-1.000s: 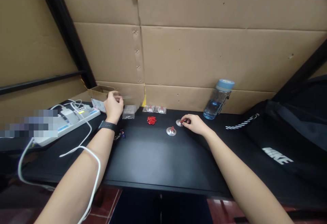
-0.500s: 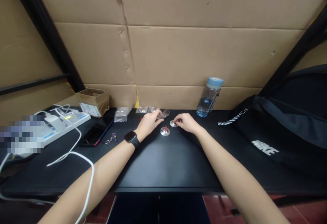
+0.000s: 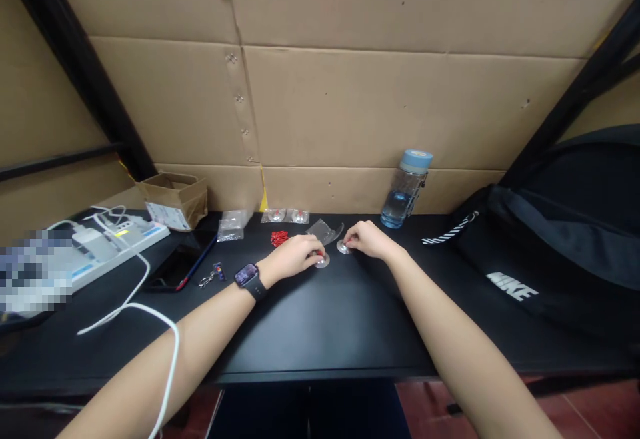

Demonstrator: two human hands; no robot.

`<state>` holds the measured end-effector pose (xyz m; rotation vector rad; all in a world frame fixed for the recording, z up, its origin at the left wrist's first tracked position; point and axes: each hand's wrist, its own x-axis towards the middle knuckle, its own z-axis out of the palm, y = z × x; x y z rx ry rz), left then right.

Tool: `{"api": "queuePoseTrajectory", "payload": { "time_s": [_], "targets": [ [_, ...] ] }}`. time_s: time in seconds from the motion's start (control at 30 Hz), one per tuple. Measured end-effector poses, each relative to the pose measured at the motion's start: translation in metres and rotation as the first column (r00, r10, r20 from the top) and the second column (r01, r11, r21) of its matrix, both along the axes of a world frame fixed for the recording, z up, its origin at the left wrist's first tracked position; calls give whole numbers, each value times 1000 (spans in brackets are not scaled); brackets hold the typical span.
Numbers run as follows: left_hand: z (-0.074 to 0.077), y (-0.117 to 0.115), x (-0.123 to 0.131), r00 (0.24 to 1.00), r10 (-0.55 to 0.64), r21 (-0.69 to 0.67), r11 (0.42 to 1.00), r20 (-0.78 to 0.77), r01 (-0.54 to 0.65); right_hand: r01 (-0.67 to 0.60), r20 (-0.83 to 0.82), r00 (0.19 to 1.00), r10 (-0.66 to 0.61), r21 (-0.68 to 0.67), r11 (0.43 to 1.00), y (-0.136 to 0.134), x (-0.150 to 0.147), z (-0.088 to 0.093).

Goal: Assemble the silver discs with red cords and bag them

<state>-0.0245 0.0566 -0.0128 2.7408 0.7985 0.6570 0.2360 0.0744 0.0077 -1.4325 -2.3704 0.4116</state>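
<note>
My left hand (image 3: 295, 256), with a black smartwatch (image 3: 247, 275) on the wrist, is closed with its fingertips on the red knob of a clear suction cup (image 3: 324, 263) on the black table. Just to the right and a little farther back, my right hand (image 3: 369, 239) pinches the red top of a second clear suction cup (image 3: 342, 247). Behind them lies a torn clear wrapper (image 3: 323, 231). A small heap of red pieces (image 3: 278, 238) sits beyond my left hand. Near the wall are two suction cups in clear packets (image 3: 286, 216).
Clear plastic bags (image 3: 232, 225) and an open cardboard box (image 3: 175, 192) stand back left, near a phone (image 3: 183, 262), a keychain (image 3: 213, 275) and a power strip (image 3: 120, 252). A white cable (image 3: 167, 322) crosses my left forearm. Right are a water bottle (image 3: 403, 192) and black bag (image 3: 560, 245).
My left hand has moved from the clear wrapper down and right to the nearer suction cup, uncovering the red pieces. My right hand stays on its suction cup. The view has shifted slightly.
</note>
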Motion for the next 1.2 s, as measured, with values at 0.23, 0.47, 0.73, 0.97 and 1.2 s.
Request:
{"api": "queuePoseTrajectory", "payload": {
  "time_s": [0.23, 0.47, 0.73, 0.97, 1.2],
  "targets": [
    [12, -3, -9, 998, 49, 42, 998, 24, -50, 11, 140, 990, -18, 48, 999, -7, 8, 12],
    [22, 1, -24, 962, 156, 112, 977, 223, -184, -84, -201, 970, 136, 244, 966, -33, -8, 44],
    [37, -11, -21, 873, 181, 6, 978, 453, -206, -19, -262, 958, 118, 353, 935, -31, -31, 28],
    [31, -8, -19, 889, 183, 29, 976, 419, -215, 35, -454, 886, 89, 258, 966, -37, -42, 27],
    [18, 0, -12, 699, 305, -366, 928, 647, -66, 96, -512, 859, -17, 130, 987, -36, -46, 23]
  ]
}}
